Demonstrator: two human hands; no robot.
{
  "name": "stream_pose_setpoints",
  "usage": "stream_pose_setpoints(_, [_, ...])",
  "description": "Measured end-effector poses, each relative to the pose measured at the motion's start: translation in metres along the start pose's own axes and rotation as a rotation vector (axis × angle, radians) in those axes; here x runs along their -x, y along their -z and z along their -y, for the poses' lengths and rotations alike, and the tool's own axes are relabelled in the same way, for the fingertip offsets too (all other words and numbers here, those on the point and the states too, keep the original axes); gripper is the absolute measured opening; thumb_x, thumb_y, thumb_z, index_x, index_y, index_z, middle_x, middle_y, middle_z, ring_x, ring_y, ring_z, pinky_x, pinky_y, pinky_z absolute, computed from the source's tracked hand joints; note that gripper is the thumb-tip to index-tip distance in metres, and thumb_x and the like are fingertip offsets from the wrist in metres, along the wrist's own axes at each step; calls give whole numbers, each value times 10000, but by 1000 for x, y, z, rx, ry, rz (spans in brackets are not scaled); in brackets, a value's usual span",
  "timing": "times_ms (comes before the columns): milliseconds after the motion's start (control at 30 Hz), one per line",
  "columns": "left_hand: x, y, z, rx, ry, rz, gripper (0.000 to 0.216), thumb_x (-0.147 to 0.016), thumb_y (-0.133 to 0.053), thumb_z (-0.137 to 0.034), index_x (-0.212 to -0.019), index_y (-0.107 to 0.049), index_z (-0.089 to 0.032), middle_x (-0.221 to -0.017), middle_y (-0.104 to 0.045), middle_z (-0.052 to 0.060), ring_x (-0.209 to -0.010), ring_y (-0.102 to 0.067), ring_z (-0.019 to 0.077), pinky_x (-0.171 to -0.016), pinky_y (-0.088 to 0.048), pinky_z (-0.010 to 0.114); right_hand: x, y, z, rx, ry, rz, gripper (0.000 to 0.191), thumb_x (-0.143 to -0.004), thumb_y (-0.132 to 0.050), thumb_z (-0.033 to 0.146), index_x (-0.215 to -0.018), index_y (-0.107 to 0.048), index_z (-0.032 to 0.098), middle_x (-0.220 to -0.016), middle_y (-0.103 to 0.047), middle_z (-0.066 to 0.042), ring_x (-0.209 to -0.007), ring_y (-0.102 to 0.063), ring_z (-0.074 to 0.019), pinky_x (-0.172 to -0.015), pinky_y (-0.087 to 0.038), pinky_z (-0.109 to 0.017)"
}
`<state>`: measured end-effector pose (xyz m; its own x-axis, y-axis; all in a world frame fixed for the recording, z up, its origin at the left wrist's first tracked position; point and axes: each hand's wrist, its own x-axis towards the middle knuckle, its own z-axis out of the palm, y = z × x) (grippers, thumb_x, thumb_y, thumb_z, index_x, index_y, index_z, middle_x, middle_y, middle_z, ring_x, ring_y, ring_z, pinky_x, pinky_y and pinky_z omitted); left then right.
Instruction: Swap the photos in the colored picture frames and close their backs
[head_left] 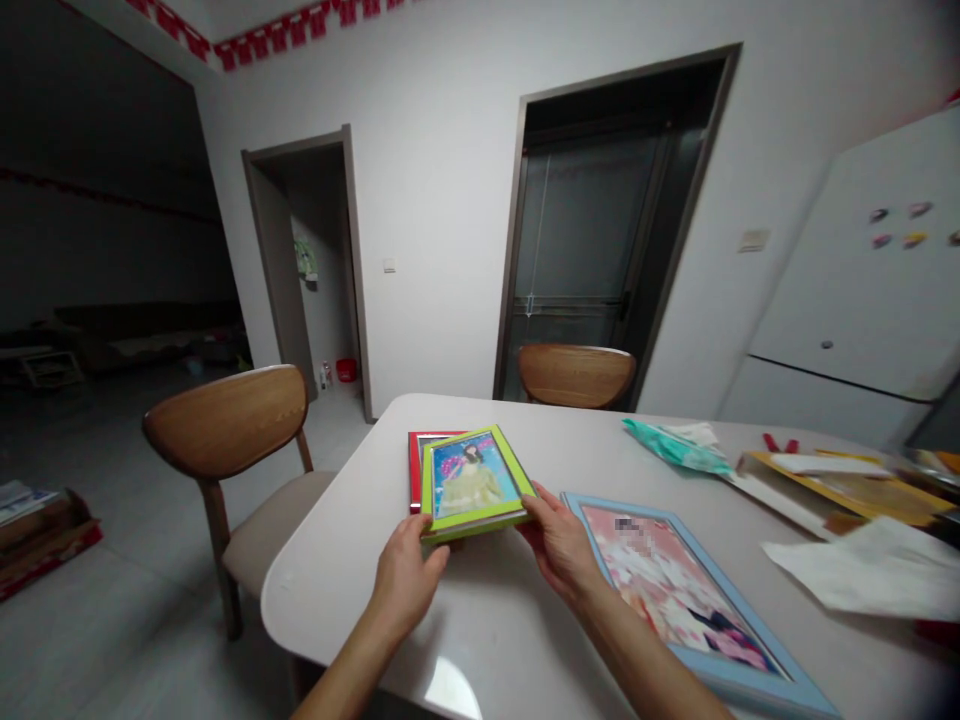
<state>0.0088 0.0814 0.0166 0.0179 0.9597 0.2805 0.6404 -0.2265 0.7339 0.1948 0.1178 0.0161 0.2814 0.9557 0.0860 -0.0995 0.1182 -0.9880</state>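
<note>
Both my hands hold a lime-green picture frame (474, 480) with a picture of a figure in a pale dress. My left hand (405, 570) grips its lower left corner, and my right hand (559, 540) has its lower right corner, thumb on the front. The frame is tilted toward me above the table. Behind it, partly covered, is a red picture frame (415, 470). A larger light-blue picture frame (750, 600), with a pink picture, lies on the table to the right of my right hand; my right forearm hides part of its edge.
The white table (337, 570) has rounded corners. On its right are a teal and white packet (679, 448), a yellow-edged tray or box (847, 490) and a crumpled white sheet (877, 570). Wooden chairs stand at the left (232, 420) and far side (576, 375).
</note>
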Motion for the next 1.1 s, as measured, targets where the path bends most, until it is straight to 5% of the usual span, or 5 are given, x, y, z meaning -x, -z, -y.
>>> stream_pose_setpoints(133, [27,2,-18,114,-9,77,420,-682,-531,-242,-1088,-497,-141,-1113,-553,93,-1031,-491,203,-901,-353,307,54,16,27,-186,80,64,486,-645,-551,302,-1112,-486,182,-979,-616,-34,-798,-592,-163,-645,-497,-242])
stream_pose_setpoints(300, [52,0,-46,738,-28,262,563,-714,-553,-329,-1219,-358,-172,-1252,-439,95,-1157,-378,217,-952,-308,336,112,31,49,186,337,-70,486,-647,-566,279,-1123,-500,204,-944,-626,-38,-828,-586,-174,-683,-491,-243])
stream_pose_setpoints(500, [71,13,-54,1108,146,261,695,-728,-531,-423,-1289,-208,-167,-1245,-445,110,-1166,-362,244,-973,-276,370,146,28,29,574,906,360,502,-664,-521,157,-1157,-460,236,-986,-576,-63,-895,-548,-174,-735,-456,-233])
stream_pose_setpoints(867, [69,4,32,477,157,92,690,-667,-526,-308,-1265,-239,-118,-1256,-434,103,-1139,-406,199,-932,-346,289,147,-28,-34,1009,697,746,545,-505,-491,90,-1045,-529,150,-881,-548,-104,-784,-479,-211,-679,-426,-319])
stream_pose_setpoints(1100, [72,5,38,69,118,32,573,-674,-476,-228,-1212,-348,-77,-1230,-457,124,-1136,-405,214,-976,-275,339,145,-26,-34,847,632,850,488,-579,-552,162,-1065,-512,166,-1018,-545,-88,-905,-469,-198,-793,-398,-310])
